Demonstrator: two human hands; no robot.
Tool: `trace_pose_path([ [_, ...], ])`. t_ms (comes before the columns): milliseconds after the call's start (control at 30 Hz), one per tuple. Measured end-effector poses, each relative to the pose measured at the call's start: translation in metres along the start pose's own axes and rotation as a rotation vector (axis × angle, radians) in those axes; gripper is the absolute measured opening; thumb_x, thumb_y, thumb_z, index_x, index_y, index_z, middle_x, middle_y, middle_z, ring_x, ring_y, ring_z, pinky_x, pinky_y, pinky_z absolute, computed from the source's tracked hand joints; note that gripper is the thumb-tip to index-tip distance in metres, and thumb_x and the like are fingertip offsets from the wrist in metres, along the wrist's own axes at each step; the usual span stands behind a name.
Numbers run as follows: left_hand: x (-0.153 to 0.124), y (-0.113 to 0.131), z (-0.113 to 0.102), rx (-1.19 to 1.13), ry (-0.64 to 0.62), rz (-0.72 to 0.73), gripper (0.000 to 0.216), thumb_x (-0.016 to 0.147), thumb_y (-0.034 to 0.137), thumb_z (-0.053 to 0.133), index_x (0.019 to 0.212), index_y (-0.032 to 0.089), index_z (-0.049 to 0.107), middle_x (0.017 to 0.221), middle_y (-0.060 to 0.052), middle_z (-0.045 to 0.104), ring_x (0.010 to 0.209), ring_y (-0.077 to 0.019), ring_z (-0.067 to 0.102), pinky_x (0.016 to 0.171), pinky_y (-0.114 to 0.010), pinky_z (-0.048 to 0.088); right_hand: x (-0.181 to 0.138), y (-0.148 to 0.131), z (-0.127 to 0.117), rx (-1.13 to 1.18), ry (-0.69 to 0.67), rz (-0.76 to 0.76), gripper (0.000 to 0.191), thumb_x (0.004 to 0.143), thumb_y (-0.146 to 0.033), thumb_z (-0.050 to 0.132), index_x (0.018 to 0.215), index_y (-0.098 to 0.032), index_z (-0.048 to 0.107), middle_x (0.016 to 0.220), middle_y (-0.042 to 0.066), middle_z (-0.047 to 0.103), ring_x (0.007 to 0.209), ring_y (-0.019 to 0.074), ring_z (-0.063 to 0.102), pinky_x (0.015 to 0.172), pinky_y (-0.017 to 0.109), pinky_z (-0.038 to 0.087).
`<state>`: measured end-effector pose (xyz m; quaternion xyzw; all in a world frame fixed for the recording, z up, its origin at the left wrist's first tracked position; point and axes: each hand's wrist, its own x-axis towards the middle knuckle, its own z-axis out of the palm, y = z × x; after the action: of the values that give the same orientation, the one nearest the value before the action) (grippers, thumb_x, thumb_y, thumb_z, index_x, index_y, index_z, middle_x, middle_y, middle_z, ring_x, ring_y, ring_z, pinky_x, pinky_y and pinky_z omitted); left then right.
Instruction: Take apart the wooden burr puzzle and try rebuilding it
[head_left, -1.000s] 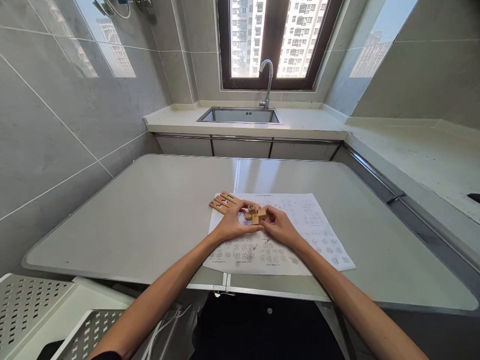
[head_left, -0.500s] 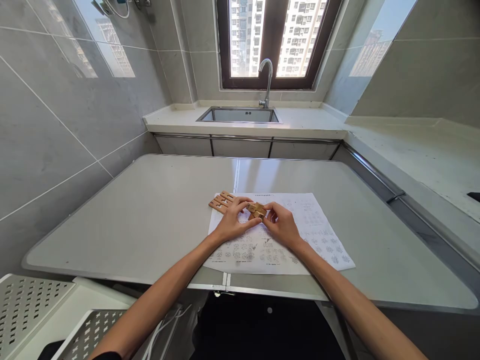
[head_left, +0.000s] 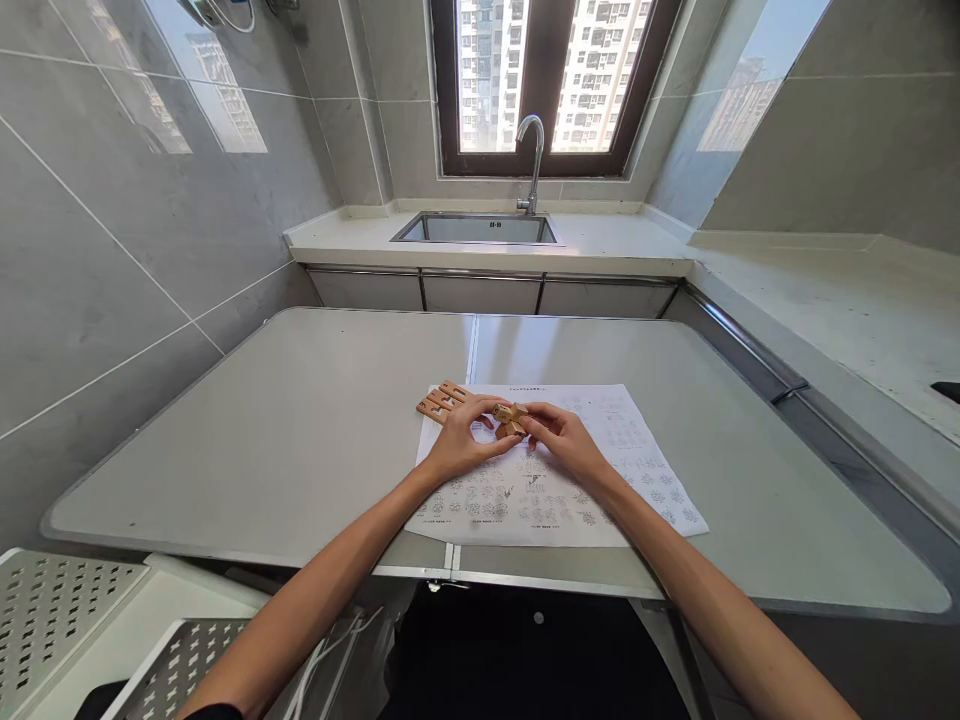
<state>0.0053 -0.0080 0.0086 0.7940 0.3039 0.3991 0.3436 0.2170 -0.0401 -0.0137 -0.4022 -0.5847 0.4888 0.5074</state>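
left hand (head_left: 459, 442): grip pinching interlocked wooden blocks (head_left: 510, 418)
right hand (head_left: 565, 440): grip pinching their other side
paper (head_left: 551, 490): under both hands

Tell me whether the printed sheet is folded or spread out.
Spread out: the sheet lies flat on the table, with rows of printed drawings showing across it.

Head view, forward and down, apparently wide-angle

Yellow-brn wood block cluster (head_left: 510, 418) btwn L hand (head_left: 465, 438) & R hand (head_left: 564, 438); orange-brn notched wood strips (head_left: 442, 401) past L hand; wht blk-printed paper sheet (head_left: 525, 512) beneath; pale-grey tabletop (head_left: 315, 430).
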Motion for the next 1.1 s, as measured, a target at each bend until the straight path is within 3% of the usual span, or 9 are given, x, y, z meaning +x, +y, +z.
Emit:
trace_pose_path([
  [200,0.0,-0.001,0.0,-0.05,-0.02,-0.028,0.045,0.084,0.037,0.083,0.122,0.02,0.069,0.121,-0.01,0.073,0.091,-0.0193,0.07,0.089,-0.038,0.061,-0.001,0.002,-0.001,-0.061,0.045,-0.018,0.041,0.089,-0.056,0.073,0.112,-0.022,0.075,0.098,0.007,0.076,0.076,0.0196,0.066,0.076,0.039,0.057],
  [467,0.0,-0.003,-0.001,-0.061,-0.035,-0.043,0.044,0.084,0.037,0.081,0.123,0.019,0.07,0.12,-0.01,0.074,0.099,-0.0216,0.071,0.096,-0.04,0.06,-0.005,0.003,0.002,-0.159,0.094,-0.07,0.037,0.094,-0.055,0.069,0.111,-0.022,0.073,0.102,0.008,0.077,0.077,0.0202,0.069,0.076,0.038,0.059],
  [833,0.0,-0.007,0.001,-0.148,-0.013,-0.081,0.046,0.085,0.038,0.082,0.124,0.018,0.07,0.121,-0.011,0.074,0.108,-0.0244,0.072,0.103,-0.043,0.058,-0.002,0.008,0.001,-0.012,0.149,-0.101,0.04,0.087,-0.051,0.079,0.11,-0.024,0.063,0.102,0.005,0.069,0.085,0.0201,0.071,0.085,0.04,0.061],
  [1100,0.001,-0.009,0.002,-0.162,-0.007,-0.12,0.054,0.083,0.036,0.083,0.131,0.018,0.066,0.128,-0.012,0.072,0.111,-0.0248,0.072,0.104,-0.043,0.058,-0.001,0.009,-0.001,-0.006,0.082,-0.022,0.043,0.088,-0.054,0.076,0.116,-0.023,0.065,0.099,0.007,0.075,0.088,0.0228,0.074,0.086,0.04,0.06],
])
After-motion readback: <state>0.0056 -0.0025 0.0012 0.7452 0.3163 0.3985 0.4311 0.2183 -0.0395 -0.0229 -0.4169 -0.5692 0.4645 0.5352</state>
